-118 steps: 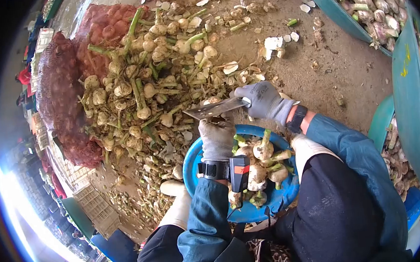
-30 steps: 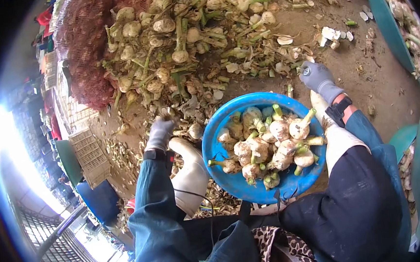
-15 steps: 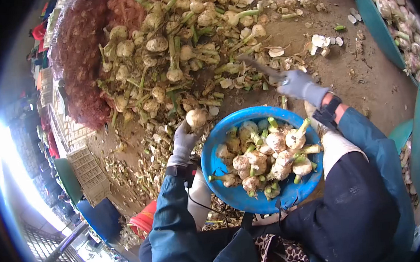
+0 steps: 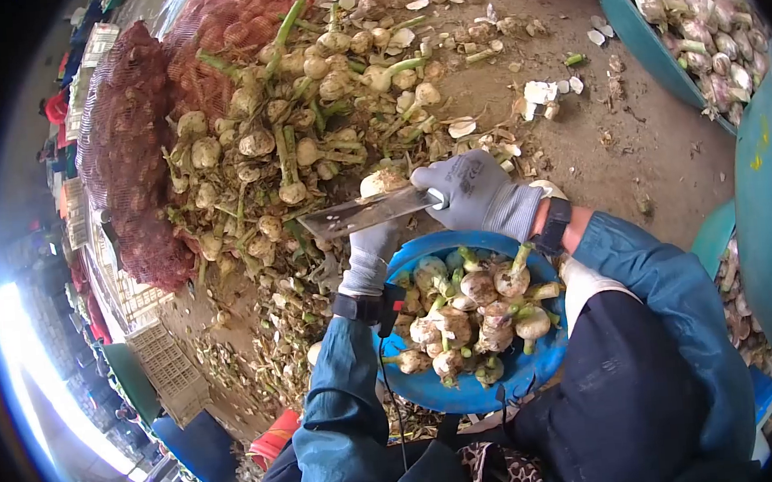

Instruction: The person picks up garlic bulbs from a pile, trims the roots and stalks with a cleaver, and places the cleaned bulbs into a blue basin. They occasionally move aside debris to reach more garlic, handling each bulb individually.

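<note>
My right hand (image 4: 476, 190), in a grey glove, is closed round the handle of a knife. The broad flat blade of the knife (image 4: 371, 213) points left and passes over my left hand (image 4: 376, 246). That hand, gloved too, holds a pale garlic bulb (image 4: 383, 183) just beyond the blade; its fingers are partly hidden by the blade. Right below both hands sits a blue basin (image 4: 468, 396) with trimmed bulbs (image 4: 476, 288) and short green stems in it.
A heap of garlic with stalks (image 4: 254, 143) lies ahead, beside red mesh sacks (image 4: 130, 160). Green tubs (image 4: 658, 38) of garlic stand at the right. Peelings (image 4: 541, 96) litter the floor. Pale crates (image 4: 167, 368) and a red container (image 4: 274, 437) are at the left.
My right hand has swung left with the knife, bringing the blade over my left hand. My left hand has moved closer to it with the bulb. The view has shifted somewhat.
</note>
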The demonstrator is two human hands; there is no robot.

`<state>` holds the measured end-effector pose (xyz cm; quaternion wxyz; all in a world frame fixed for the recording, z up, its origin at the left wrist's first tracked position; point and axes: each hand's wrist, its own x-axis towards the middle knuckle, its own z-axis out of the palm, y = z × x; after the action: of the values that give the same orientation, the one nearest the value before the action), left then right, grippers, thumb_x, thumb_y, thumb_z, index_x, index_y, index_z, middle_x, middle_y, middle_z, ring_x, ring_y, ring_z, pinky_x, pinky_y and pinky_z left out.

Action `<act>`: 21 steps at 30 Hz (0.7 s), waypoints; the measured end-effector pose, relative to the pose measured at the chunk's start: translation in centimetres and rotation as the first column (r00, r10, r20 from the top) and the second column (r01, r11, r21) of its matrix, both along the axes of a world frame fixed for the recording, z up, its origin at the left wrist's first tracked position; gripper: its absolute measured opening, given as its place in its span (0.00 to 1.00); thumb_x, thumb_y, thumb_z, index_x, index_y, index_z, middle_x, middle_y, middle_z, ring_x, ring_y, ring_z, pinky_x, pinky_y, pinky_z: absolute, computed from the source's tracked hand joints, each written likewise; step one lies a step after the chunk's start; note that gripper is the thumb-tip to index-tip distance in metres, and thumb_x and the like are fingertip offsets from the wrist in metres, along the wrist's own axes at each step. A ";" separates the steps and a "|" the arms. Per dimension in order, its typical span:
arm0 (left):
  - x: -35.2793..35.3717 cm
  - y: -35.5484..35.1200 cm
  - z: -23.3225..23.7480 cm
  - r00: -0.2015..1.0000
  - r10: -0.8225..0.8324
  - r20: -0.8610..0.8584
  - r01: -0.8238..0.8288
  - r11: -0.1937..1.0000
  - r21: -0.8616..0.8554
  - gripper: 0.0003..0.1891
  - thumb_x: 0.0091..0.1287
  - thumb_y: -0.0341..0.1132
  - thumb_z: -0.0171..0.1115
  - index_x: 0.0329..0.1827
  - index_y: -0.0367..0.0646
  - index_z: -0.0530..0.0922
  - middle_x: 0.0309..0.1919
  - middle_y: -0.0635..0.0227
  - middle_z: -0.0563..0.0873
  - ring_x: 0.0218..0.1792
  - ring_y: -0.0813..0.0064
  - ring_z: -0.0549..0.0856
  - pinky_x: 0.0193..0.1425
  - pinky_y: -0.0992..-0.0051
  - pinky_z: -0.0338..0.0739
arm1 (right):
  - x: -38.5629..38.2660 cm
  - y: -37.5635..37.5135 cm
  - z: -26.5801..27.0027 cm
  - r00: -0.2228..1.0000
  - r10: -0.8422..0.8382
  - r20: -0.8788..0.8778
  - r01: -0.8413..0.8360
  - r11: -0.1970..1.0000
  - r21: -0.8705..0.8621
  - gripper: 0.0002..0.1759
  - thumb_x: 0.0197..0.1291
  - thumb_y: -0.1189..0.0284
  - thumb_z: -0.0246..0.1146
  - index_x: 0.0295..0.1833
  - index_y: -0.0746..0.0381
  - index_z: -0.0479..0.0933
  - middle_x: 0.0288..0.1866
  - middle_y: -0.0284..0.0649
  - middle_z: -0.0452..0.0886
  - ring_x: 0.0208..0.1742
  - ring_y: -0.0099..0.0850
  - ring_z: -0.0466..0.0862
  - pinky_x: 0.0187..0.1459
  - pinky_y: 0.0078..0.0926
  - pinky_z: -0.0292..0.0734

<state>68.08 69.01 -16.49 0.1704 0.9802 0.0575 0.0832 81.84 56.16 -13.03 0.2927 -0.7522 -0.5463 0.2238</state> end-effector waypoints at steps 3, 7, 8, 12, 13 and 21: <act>0.5 -1.6 1.6 0.833 0.416 -0.364 -0.515 0.346 -0.784 0.11 0.49 0.31 0.64 0.36 0.39 0.79 0.28 0.69 0.82 0.26 0.79 0.79 0.31 0.79 0.73 | 0.6 -0.7 -1.7 0.997 -0.058 0.046 0.054 0.995 0.081 0.09 0.43 0.68 0.57 0.34 0.55 0.70 0.25 0.39 0.75 0.30 0.39 0.78 0.31 0.35 0.71; 1.0 -3.3 2.9 0.780 0.428 -0.456 -0.566 0.173 -0.806 0.10 0.50 0.31 0.65 0.35 0.38 0.78 0.25 0.69 0.80 0.20 0.84 0.76 0.20 0.85 0.68 | 1.2 -2.0 -4.0 0.996 -0.087 0.001 0.086 0.980 0.180 0.08 0.42 0.71 0.59 0.30 0.55 0.68 0.21 0.37 0.74 0.27 0.39 0.77 0.26 0.34 0.70; 1.1 -3.6 3.0 0.783 0.427 -0.453 -0.563 0.175 -0.808 0.10 0.50 0.31 0.65 0.35 0.38 0.78 0.25 0.69 0.80 0.20 0.84 0.76 0.20 0.85 0.68 | 1.4 -2.2 -4.2 0.996 -0.089 0.005 0.087 0.980 0.181 0.08 0.42 0.71 0.59 0.30 0.55 0.68 0.21 0.37 0.74 0.27 0.39 0.77 0.26 0.34 0.70; 0.8 -4.2 6.2 0.912 0.394 -0.116 -0.266 0.352 -0.897 0.14 0.52 0.31 0.63 0.41 0.37 0.75 0.28 0.66 0.82 0.28 0.79 0.81 0.30 0.82 0.75 | 4.6 -4.8 -10.0 0.845 -0.492 -0.210 0.427 0.857 -0.288 0.13 0.47 0.63 0.55 0.36 0.58 0.77 0.31 0.47 0.79 0.33 0.42 0.80 0.35 0.35 0.73; 0.2 -3.8 5.6 0.927 0.369 -0.065 -0.218 0.392 -0.894 0.16 0.51 0.30 0.63 0.43 0.36 0.74 0.31 0.66 0.82 0.31 0.78 0.81 0.34 0.80 0.75 | 6.2 -5.8 -11.7 0.721 -0.678 -0.141 0.550 0.684 -0.480 0.15 0.50 0.64 0.56 0.34 0.65 0.77 0.29 0.49 0.79 0.29 0.39 0.81 0.33 0.31 0.75; 5.0 -3.4 4.5 0.847 0.453 0.278 -0.437 0.891 -0.121 0.31 0.41 0.32 0.66 0.52 0.39 0.66 0.45 0.53 0.73 0.51 0.60 0.71 0.53 0.64 0.68 | 3.6 -3.4 -2.6 -0.243 -0.137 -0.960 0.314 0.926 -0.211 0.13 0.50 0.68 0.61 0.39 0.65 0.76 0.34 0.36 0.79 0.33 0.23 0.78 0.34 0.17 0.74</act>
<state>73.12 65.57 -11.97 0.1791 0.9111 0.2588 0.2662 85.44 52.77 -15.59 0.6826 -0.3728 0.0151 0.6283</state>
